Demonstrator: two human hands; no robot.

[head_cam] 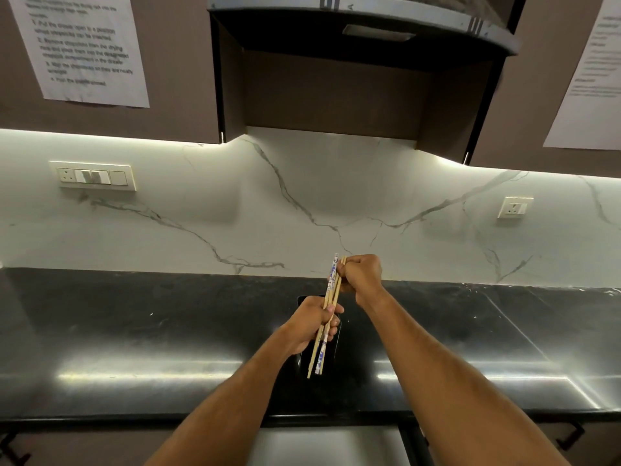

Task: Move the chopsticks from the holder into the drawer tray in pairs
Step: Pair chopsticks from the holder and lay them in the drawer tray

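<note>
The chopsticks (327, 312) — a small bundle, some plain wood and at least one wrapped in blue-and-white paper — stand nearly upright in the air just above the dark holder (304, 351), tilted slightly so their upper ends lean away from me. My left hand (311, 326) is closed in a fist around the middle of the bundle. My right hand (361, 274) is curled shut at the upper ends, fingertips pinched on one or two sticks; exactly how many it has separated I cannot tell. The holder sits on the black countertop (134, 334), directly under the bundle and mostly hidden behind my left hand and forearm. Nearer to me than the holder, below the counter's front edge, a pale strip shows — I take it to be the open drawer (322, 445), though its tray compartments are out of sight. Behind the holder rises the white marble backsplash (302, 196).

Judged step: sorting a pair out of the bundle before carrying it down to the drawer.

Risks from here. If my left fist loosens while the right draws a pair upward, the remaining sticks could slide down and scatter across the counter. The paper-wrapped stick may drag on its neighbours and pull an odd one along, spoiling the pair.
</note>
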